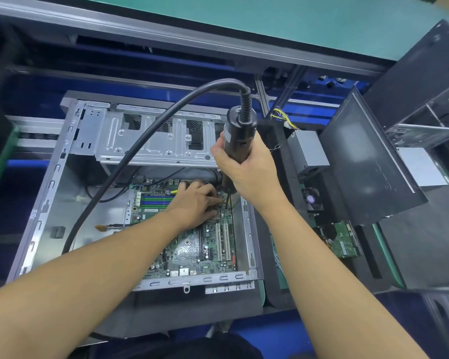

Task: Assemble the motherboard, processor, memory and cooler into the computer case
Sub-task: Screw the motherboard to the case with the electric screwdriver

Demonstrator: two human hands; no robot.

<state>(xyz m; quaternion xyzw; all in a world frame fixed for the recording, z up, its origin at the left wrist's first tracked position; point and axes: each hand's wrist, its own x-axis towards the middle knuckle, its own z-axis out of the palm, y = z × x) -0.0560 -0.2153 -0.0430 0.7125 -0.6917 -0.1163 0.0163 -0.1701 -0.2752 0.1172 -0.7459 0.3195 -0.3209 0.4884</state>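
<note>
An open grey computer case [49,193] lies on its side before me. The green motherboard [192,250] sits flat inside it, with blue and green memory slots [156,200] at its upper left. My right hand [246,169] grips a black electric screwdriver [237,141] held upright, its bit touching the board near the processor socket. My left hand [195,203] rests on the board beside the bit, fingers curled at the tip; what they hold is hidden. The screwdriver's thick black cable [130,156] arcs over the case to the left.
A grey power supply [309,151] with coloured wires lies right of the case. A black case side panel [368,161] leans further right. A green circuit board [342,242] lies below it. A metal drive cage [151,136] spans the case top.
</note>
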